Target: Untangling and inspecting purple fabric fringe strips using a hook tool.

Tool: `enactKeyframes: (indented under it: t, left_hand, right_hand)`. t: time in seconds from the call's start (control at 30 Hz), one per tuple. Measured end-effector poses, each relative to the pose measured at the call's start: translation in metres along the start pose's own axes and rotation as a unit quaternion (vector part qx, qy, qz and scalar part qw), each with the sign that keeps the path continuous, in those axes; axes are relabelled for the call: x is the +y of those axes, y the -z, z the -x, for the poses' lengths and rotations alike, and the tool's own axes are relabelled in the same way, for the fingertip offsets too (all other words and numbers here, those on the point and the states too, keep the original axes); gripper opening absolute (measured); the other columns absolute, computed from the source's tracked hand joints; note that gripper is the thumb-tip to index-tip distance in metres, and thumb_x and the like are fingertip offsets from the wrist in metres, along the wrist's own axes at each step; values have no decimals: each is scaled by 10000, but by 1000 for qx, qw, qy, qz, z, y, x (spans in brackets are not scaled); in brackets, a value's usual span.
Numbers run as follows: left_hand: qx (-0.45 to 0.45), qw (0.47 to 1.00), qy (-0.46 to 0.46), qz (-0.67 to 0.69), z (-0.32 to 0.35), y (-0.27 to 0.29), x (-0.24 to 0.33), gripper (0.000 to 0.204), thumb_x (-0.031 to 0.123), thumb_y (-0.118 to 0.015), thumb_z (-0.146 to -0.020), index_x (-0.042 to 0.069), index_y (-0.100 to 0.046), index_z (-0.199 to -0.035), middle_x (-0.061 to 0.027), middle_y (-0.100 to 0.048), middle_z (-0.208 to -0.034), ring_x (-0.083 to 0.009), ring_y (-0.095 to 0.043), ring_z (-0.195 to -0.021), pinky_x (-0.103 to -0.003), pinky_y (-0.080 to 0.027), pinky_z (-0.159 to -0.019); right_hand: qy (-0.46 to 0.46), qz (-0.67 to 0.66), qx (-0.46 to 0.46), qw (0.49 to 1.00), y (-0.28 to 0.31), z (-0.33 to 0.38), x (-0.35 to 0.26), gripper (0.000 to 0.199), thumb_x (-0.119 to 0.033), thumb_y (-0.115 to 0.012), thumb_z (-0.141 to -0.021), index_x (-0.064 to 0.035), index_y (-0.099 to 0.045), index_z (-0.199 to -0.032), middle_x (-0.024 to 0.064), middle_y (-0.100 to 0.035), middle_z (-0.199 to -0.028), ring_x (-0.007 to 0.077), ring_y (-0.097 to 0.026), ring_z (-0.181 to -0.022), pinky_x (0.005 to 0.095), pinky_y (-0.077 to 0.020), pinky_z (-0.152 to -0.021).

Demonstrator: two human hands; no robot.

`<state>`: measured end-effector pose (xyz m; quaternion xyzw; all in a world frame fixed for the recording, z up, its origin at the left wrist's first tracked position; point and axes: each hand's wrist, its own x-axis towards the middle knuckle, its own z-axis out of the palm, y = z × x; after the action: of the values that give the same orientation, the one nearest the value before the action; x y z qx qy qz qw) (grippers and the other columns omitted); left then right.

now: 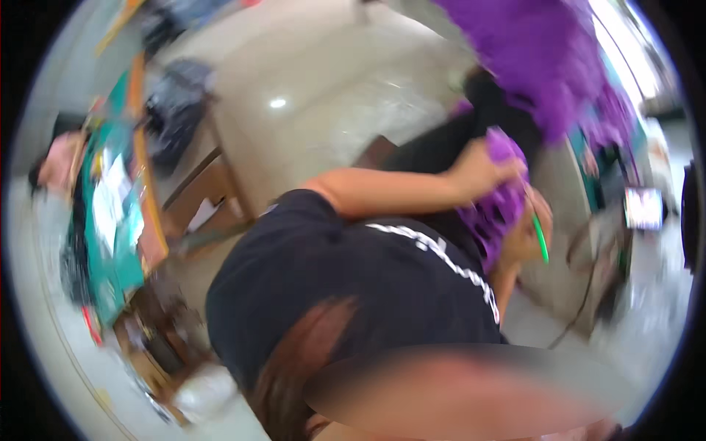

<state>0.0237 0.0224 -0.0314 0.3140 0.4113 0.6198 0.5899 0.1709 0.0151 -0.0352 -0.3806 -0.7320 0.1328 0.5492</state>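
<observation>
My left hand [482, 170] is closed around the upper end of a bunched purple openwork cloth [494, 220] in front of my body. Just below and to the right, the fingers of my right hand [531, 224] curl by the cloth's edge and hold a thin bright green stick-like tool [541, 239]. Its tip is hidden or blurred, so its kind does not show. The cloth hangs down between both hands over my dark-clad lap. A large ruffled heap of purple material [540, 59] fills the upper right, beyond my hands.
At the left stands a green-topped table [121, 275] with an orange edge and papers. A brown cardboard box [202, 195] and dark plastic bags [176, 110] are near it. Clear plastic [375, 114] lies on the floor. A lit screen [643, 208] stands far right, blurred.
</observation>
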Motion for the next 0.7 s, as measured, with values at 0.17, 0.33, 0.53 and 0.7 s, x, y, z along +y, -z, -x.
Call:
enactKeyframes:
  t: [0.17, 0.33, 0.53, 0.7]
  left_hand:
    - [21, 999, -4, 25, -5, 0, -1, 136, 164, -676, -842, 32, -644, -831, -26, -641, -730, -86, -598, -644, -249, -477, -586]
    - [-28, 999, -4, 39, -4, -9, -7, 92, 119, -660, -862, 36, -621, -851, -21, -633, -771, -90, -598, -688, -235, -475, -639]
    - [-19, 999, -24, 34, 4, -11, -11, 120, 142, -662, -866, 31, -619, -850, -19, -631, -760, -77, -586, -673, -228, -467, -621]
    - [-19, 999, -32, 32, -1, -14, -9, 127, 145, -662, -866, 27, -618, -850, -25, -633, -752, -79, -587, -660, -230, -469, -611]
  right_hand:
    - [39, -46, 7, 998, -5, -8, 2, 62, 10, -621, -838, 7, -620, -900, 169, -676, -898, 239, -652, -826, 315, -514, -762]
    - [77, -28, 31, 996, 2, -4, 12, 139, -7, -705, -762, -13, -634, -881, 131, -678, -875, 232, -647, -751, 294, -508, -679]
    - [77, -29, 49, 995, 3, 0, 9, 138, -14, -705, -766, -7, -637, -885, 129, -676, -874, 232, -646, -750, 300, -510, -673]
    - [110, 30, 31, 993, 6, -5, 8, 96, 7, -679, -787, -7, -639, -873, 140, -667, -881, 248, -639, -774, 317, -511, -691]
